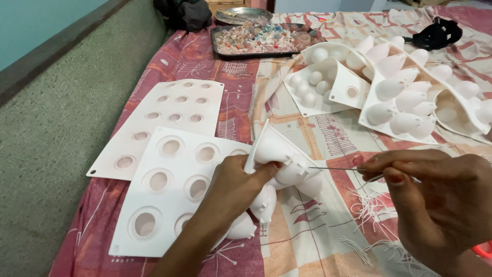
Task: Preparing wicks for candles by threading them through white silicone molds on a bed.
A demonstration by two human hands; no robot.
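A white silicone mould sheet with pointed cone cavities (279,169) is lifted and folded near the front edge of the patterned pink cloth-covered bed (328,138). The left hand (233,187) grips it, fingers closed around its fold. The right hand (435,197) pinches a thin metal needle (335,168), whose tip touches one cone. Flat white moulds with round holes (169,154) lie beside it, towards the left edge.
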